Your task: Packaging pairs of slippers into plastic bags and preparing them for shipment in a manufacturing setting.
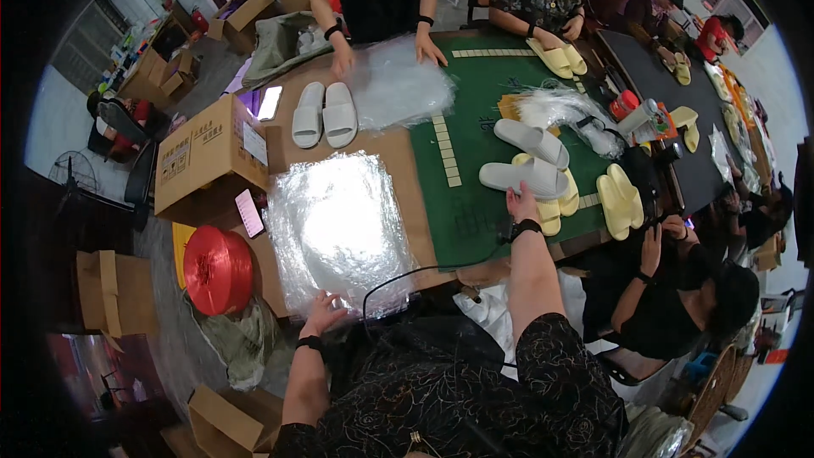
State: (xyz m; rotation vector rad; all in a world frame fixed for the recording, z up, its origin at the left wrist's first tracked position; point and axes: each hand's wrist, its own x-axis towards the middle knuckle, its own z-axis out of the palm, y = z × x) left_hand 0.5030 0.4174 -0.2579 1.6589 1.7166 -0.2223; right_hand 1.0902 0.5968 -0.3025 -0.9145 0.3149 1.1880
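Note:
My left hand (325,314) rests at the near edge of a stack of clear plastic bags (335,229), its fingers apart and holding nothing. Out to the right, my right hand (523,205) has its fingers closed on the near edge of a grey slipper (519,176). A second grey slipper (532,142) lies just beyond it. Both grey slippers overlap yellow slippers (549,219) on the green mat (462,229). Another yellow pair (621,201) lies to the right. Across the table, a pale grey pair (325,115) sits beside a second pile of clear bags (403,85).
A co-worker's hands touch the far bags; other people handle slippers at right. At left are an open cardboard box (212,153), a pink-screened phone (249,213), a white-screened phone (270,103) and a red twine roll (218,270). A black cable (407,274) crosses the near edge.

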